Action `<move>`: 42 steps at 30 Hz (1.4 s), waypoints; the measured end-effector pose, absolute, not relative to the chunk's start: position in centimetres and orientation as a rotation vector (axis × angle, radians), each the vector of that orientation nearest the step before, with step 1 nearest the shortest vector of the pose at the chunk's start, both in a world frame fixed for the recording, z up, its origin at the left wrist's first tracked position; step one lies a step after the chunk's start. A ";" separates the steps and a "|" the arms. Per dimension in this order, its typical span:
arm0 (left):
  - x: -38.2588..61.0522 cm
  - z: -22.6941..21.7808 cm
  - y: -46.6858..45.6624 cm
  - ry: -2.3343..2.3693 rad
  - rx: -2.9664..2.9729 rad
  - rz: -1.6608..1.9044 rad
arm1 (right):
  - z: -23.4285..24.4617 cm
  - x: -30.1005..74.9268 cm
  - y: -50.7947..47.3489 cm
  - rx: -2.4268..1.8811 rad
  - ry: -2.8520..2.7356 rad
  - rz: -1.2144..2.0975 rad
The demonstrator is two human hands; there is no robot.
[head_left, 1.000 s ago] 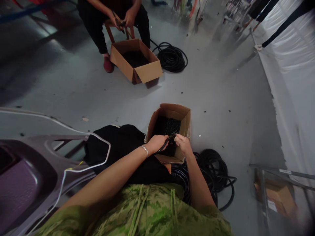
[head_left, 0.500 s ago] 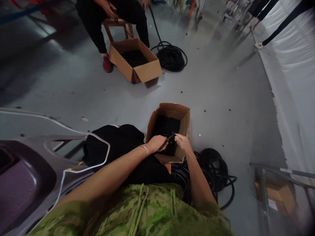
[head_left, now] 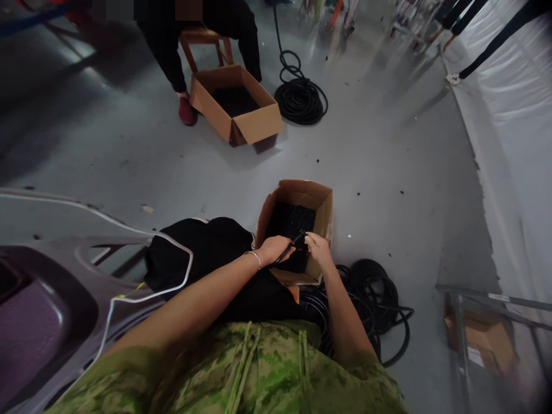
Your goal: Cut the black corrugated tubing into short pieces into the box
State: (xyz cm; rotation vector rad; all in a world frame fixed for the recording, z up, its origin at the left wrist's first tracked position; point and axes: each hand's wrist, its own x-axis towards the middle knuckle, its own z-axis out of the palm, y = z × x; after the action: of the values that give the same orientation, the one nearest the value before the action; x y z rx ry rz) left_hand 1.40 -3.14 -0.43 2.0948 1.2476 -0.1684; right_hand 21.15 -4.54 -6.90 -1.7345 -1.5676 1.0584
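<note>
My left hand is closed around a black hose or cable, whose free end points up and to the right. Close to that end, my right hand has its fingers pinched together. Whatever lies between those fingers is too small and dark to make out. Both hands are over an open cardboard box on the floor. Small black pieces fill its bottom.
Black hose coils lie right of my box. Ahead, a seated person's legs flank another cardboard box holding black pieces, beside a hose coil. A purple-grey chair with a white cable stands at left, a metal frame at right.
The hose end between my hands has shifted slightly, and my right fingers sit a little lower. Ahead, the hose by the seated person has dropped into loops above its coil.
</note>
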 end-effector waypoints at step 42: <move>0.8 -1.8 -1.5 1.344 1.898 -0.049 | -5.3 20.0 -7.5 -1.891 -1.980 0.975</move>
State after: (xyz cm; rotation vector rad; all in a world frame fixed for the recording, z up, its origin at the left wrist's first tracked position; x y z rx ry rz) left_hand 0.76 -1.55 -1.79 1.8976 1.3437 -0.0492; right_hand 19.97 -7.46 -5.32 -1.8913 -1.9796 0.9748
